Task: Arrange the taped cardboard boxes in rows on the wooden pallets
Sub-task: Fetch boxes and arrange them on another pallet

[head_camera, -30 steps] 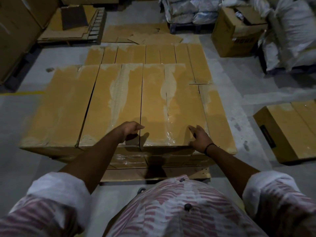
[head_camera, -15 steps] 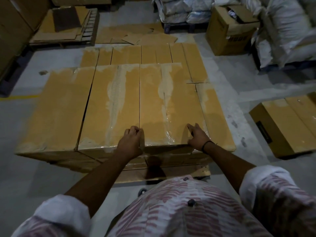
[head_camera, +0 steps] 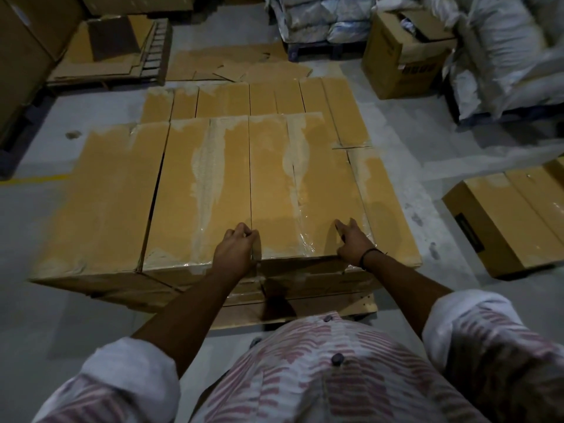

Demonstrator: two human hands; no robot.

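Long taped cardboard boxes lie side by side in a top row on a wooden pallet (head_camera: 364, 304). The right-hand top box (head_camera: 300, 184) sits between my hands. My left hand (head_camera: 236, 253) curls its fingers into the gap at that box's near left corner and grips the edge. On the near right corner rests my right hand (head_camera: 352, 244), fingers stretched along the top. Left of it lie the middle box (head_camera: 198, 193) and the left box (head_camera: 100, 203). A lower row of boxes (head_camera: 244, 97) shows behind, and a lower box (head_camera: 386, 209) to the right.
Another taped box (head_camera: 506, 221) lies on the floor at right. An open carton (head_camera: 403, 56) and white sacks (head_camera: 503, 50) stand at the back right. Flattened cardboard on a pallet (head_camera: 106, 53) lies at the back left. Bare concrete floor (head_camera: 36, 315) runs along the left.
My left hand slid from the middle box's top to the gap beside the right-hand box and curled onto its corner. My right hand has barely moved.
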